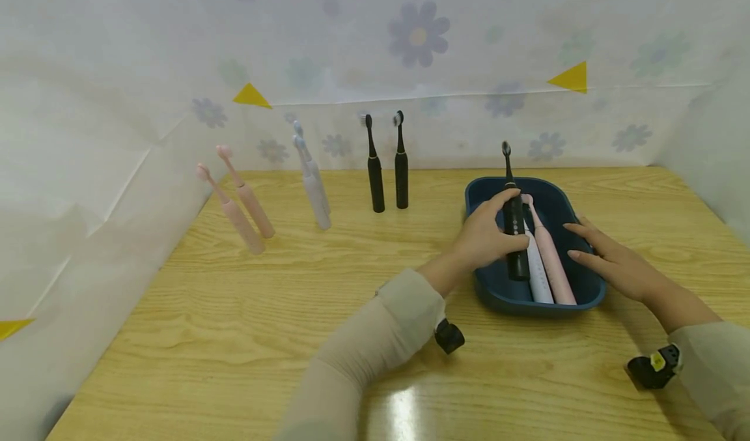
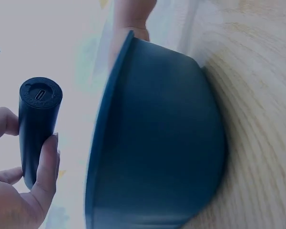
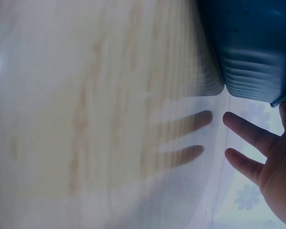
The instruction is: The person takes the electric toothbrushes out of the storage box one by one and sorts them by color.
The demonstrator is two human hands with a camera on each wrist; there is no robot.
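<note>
Upright over the dark blue basin (image 1: pixel 539 309), a black electric toothbrush (image 1: pixel 517 262) is gripped between the thumb and fingers of my left hand (image 1: pixel 482 234). Its charging port faces the camera in the left wrist view. Inside the basin lie a white electric toothbrush (image 1: pixel 540 278) and a pink electric toothbrush (image 1: pixel 555 268), side by side; the held brush partly hides the white one. My right hand (image 1: pixel 621 268) is at the basin's right rim, thumb and finger at the edge and the other fingers spread along the outside wall (image 3: pixel 257 52).
Left of the basin, several electric toothbrushes stand upright in pairs: black ones (image 1: pixel 375 184), whitish ones (image 1: pixel 317 200) and pink ones (image 1: pixel 242 227). A wooden table (image 1: pixel 234 337) carries everything. Behind it hangs a flowered white sheet (image 1: pixel 351 37) with yellow triangles (image 1: pixel 574 78).
</note>
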